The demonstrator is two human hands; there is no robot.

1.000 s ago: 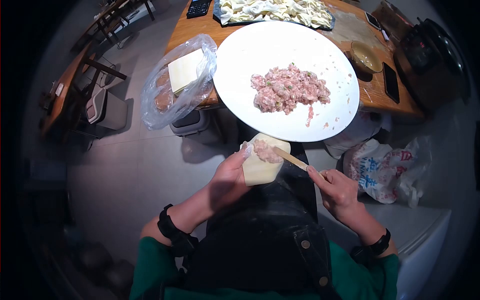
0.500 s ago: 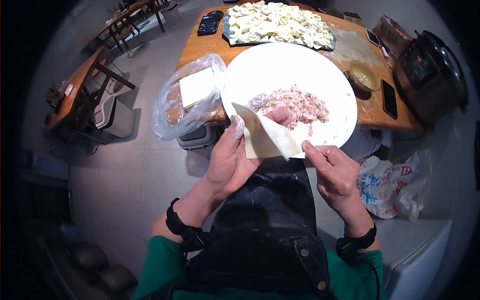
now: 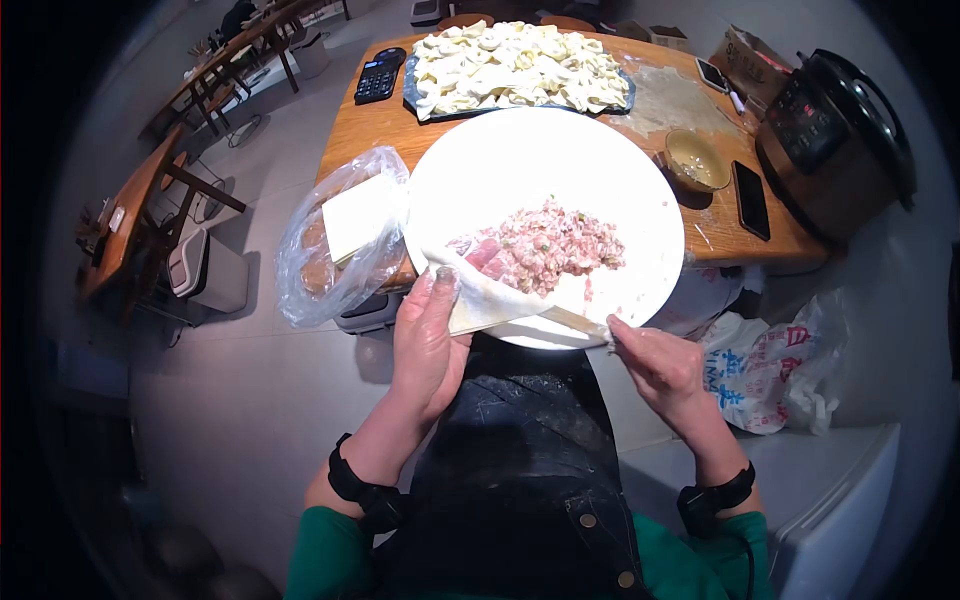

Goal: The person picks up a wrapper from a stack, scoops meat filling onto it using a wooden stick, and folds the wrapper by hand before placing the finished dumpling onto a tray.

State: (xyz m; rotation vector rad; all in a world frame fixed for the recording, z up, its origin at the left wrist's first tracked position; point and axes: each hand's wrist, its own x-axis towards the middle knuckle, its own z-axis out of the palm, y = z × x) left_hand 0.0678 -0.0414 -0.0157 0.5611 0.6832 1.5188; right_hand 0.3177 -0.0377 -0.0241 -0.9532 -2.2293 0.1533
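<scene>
My left hand (image 3: 428,338) holds a pale dough wrapper (image 3: 490,298) folded over a bit of filling, raised in front of the big white plate (image 3: 540,160). My right hand (image 3: 655,365) pinches the wrapper's right edge; a thin wooden stick (image 3: 575,320) lies along that edge by its fingers. Pink minced meat filling (image 3: 545,245) sits in a heap on the plate. A dark tray of several finished dumplings (image 3: 510,65) stands behind the plate on the wooden table (image 3: 360,125).
A plastic bag with a stack of square wrappers (image 3: 345,230) lies at the table's left edge. A small bowl (image 3: 697,160), a phone (image 3: 751,200), a calculator (image 3: 379,75) and a cooker (image 3: 835,130) are on the table. White printed bags (image 3: 770,365) lie on the floor, right.
The wrapper with its filling was lifted from my lap to the plate's edge and folded over. My right hand moved from spreading with the stick to pinching the wrapper's edge.
</scene>
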